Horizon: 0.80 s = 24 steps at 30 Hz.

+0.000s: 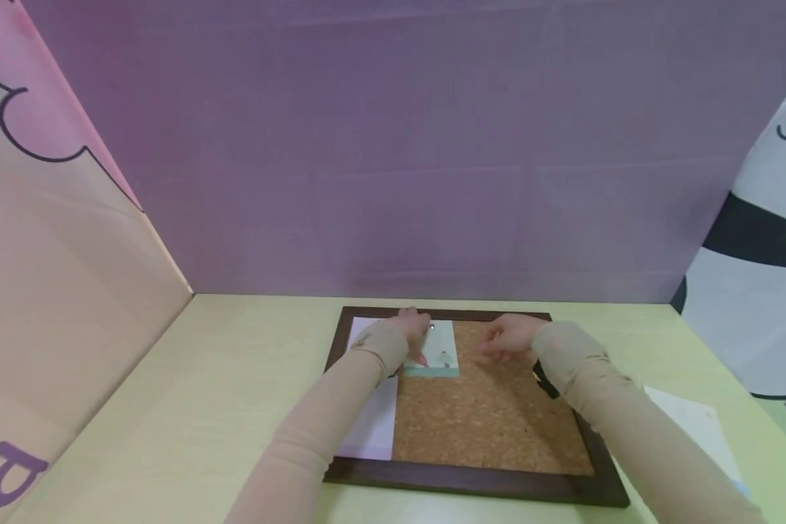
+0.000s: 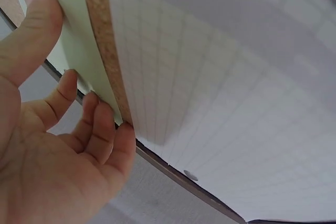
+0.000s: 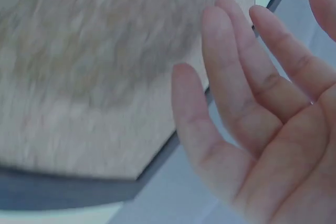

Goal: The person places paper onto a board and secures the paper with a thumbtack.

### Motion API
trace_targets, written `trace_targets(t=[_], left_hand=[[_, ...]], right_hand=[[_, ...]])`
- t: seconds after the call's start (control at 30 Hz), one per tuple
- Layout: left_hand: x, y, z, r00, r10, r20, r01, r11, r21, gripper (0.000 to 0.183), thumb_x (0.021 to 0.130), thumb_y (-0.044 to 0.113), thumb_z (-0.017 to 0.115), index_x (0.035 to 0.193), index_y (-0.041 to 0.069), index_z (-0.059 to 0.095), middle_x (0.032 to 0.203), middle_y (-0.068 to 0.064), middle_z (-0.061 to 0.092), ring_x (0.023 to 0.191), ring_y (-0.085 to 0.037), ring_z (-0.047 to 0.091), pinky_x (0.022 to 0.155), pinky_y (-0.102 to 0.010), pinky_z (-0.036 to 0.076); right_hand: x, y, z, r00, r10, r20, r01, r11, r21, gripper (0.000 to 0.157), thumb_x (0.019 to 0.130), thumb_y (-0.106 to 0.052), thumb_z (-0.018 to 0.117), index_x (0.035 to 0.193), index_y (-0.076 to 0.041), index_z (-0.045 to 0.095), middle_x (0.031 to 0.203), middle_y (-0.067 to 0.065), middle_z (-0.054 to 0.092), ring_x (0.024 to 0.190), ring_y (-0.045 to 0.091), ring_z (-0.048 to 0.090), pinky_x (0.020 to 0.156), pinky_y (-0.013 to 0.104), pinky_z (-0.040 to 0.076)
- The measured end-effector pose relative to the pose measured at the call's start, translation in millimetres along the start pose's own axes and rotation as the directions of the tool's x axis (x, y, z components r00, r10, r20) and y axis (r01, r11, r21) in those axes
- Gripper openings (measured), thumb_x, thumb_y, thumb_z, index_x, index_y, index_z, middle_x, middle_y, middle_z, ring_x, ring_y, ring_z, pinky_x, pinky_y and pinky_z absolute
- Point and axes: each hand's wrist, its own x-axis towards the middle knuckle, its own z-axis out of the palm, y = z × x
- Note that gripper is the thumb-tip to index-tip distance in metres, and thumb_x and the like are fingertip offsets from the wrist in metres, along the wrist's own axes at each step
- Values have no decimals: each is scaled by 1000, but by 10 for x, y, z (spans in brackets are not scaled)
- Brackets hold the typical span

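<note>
A cork board (image 1: 491, 429) in a dark brown frame (image 1: 478, 479) lies on the table. A pale green card (image 1: 444, 346) sits on its upper part, overlapping a lilac-bordered grid paper (image 1: 375, 418) at the left in the head view. A small silver pin (image 1: 431, 327) shows near the card's top, and another pin (image 2: 190, 174) sits on the grid paper by the frame. My left hand (image 1: 413, 333) rests on the card, thumb on its face and fingertips along its top edge. Just right of the card, my right hand (image 1: 512, 334) hovers over bare cork with relaxed fingers, holding nothing visible.
Another pale printed sheet (image 1: 694, 429) lies on the table (image 1: 223, 407) to the right of the board, partly behind my right forearm. A purple cloth backdrop (image 1: 419, 160) stands behind the table, with printed cloths at both sides.
</note>
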Motion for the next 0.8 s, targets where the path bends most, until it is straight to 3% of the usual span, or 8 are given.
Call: trace_targets(t=[0.1, 0.27, 0.43, 0.63, 0.8], left_hand=[[-32, 0, -17, 1000, -22, -2, 22, 999, -24, 75, 69, 30, 81, 133, 14, 46, 142, -15, 36, 133, -28, 34, 104, -46, 41], [-64, 20, -31, 999, -37, -19, 37, 999, 5, 82, 66, 30, 82, 137, 13, 43, 142, -16, 34, 132, -28, 34, 101, -49, 42], [-79, 35, -44, 999, -42, -22, 42, 999, 2, 85, 65, 29, 82, 138, 13, 42, 143, -16, 33, 133, -29, 32, 101, -54, 40], [-70, 41, -50, 1000, -7, -19, 7, 1000, -23, 75, 66, 28, 80, 132, 15, 48, 137, -13, 37, 128, -25, 35, 101, -51, 41], [-56, 47, -38, 999, 2, -37, -4, 998, -55, 65, 66, 27, 79, 124, 16, 53, 132, -10, 40, 124, -24, 37, 101, -49, 41]], right_hand=[[-115, -38, -89, 1000, -5, -5, 5, 998, -65, 28, 93, -28, 57, 106, -4, 65, 98, 8, 66, 83, 18, 63, 73, 38, 53], [-224, -7, -186, 998, -47, -38, 40, 985, -170, 28, 92, -28, 58, 101, -3, 65, 90, 7, 64, 75, 16, 56, 63, 32, 47], [-294, 99, -232, 994, -94, -63, 77, 970, -230, 25, 91, -26, 60, 95, -2, 66, 88, 8, 66, 76, 17, 57, 65, 34, 48], [-403, 269, -258, 997, -64, -32, 56, 976, -210, 27, 91, -25, 59, 100, 0, 64, 89, 9, 66, 76, 18, 61, 65, 36, 50], [-522, 416, -316, 997, -67, -29, 60, 979, -197, 25, 92, -23, 58, 94, 0, 64, 81, 6, 64, 68, 14, 59, 60, 31, 48]])
